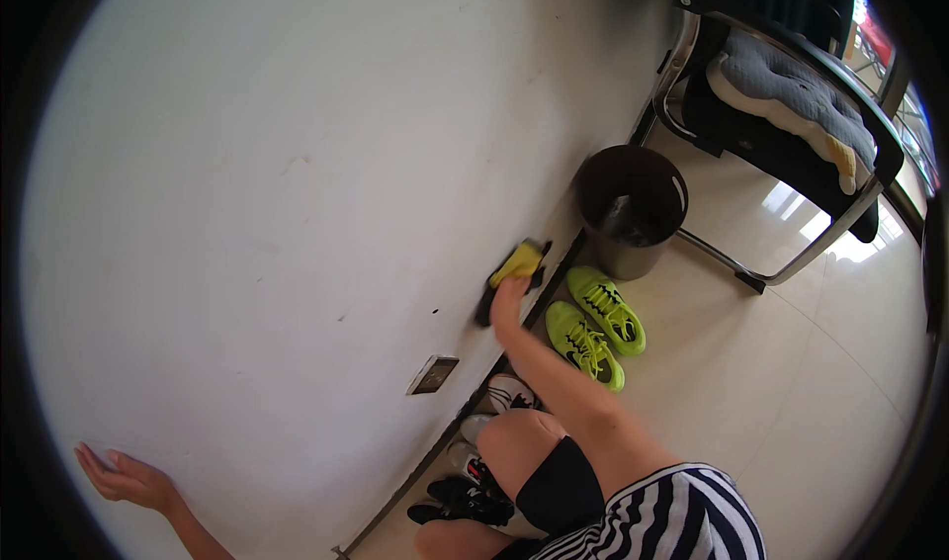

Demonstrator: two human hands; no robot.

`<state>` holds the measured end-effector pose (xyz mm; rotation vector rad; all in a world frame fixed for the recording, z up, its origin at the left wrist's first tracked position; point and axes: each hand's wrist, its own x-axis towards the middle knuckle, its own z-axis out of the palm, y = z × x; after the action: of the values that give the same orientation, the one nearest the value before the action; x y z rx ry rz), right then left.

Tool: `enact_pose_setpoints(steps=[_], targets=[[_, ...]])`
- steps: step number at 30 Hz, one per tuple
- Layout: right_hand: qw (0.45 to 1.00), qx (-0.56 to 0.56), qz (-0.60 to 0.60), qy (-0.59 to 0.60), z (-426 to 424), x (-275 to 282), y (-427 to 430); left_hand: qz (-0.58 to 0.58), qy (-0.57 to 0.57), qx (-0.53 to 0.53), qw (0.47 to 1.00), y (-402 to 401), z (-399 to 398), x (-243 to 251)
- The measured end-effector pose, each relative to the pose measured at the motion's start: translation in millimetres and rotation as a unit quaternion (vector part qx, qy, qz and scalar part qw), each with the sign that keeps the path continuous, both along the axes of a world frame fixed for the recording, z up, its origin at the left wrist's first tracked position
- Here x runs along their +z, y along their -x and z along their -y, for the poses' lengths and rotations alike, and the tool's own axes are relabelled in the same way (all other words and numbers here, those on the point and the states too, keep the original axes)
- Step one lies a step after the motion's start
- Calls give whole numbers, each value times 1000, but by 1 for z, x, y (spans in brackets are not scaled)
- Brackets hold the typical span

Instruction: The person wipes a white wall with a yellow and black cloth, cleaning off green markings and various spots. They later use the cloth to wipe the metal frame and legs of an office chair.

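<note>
My right hand (508, 300) grips a yellow and dark cloth (519, 262) against the lower part of the white wall (296, 226), just above the dark skirting. The cloth and fingers are slightly blurred. At the lower left, my left hand (126, 478) is beside the wall with its fingers loosely curled and nothing in it; whether it touches the wall I cannot tell. A wall socket (434, 375) sits below the cloth in the picture. Small dark marks and scuffs show on the wall.
A dark waste bin (630, 211) stands against the wall near the cloth. Neon yellow-green sneakers (593, 323) lie beside it, with several other shoes (471, 497) along the skirting by my knees. A black metal-framed chair (786, 141) holds a grey and white cushion (797, 89).
</note>
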<state>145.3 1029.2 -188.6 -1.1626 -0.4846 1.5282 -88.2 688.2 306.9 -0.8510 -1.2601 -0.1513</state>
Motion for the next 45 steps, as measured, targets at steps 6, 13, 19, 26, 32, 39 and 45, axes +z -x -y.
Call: enact_pose_setpoints(steps=[6, 13, 19, 26, 32, 39, 45], targets=[[969, 139, 110, -174, 121, -2, 34, -30, 9, 35, 999, 12, 19, 5], [995, -69, -62, 28, 5, -12, 6, -29, 16, 26, 999, 9, 13, 8], [985, -7, -60, 161, -85, -28, -48, -24, 12, 30, 999, 0, 15, 5], [892, -187, -332, 242, -19, -128, -9, -17, 1, -27, 999, -1, -15, 1], [906, 80, -315, 272, 70, -78, 32, -4, 9, -14, 1000, 7, 15, 1], [968, 6, -131, 214, -32, 21, -11, -11, 11, 34, 999, -4, 25, -5], [963, -145, 150, -168, -98, 89, -34, -6, 9, -23, 1000, -5, -4, -3]])
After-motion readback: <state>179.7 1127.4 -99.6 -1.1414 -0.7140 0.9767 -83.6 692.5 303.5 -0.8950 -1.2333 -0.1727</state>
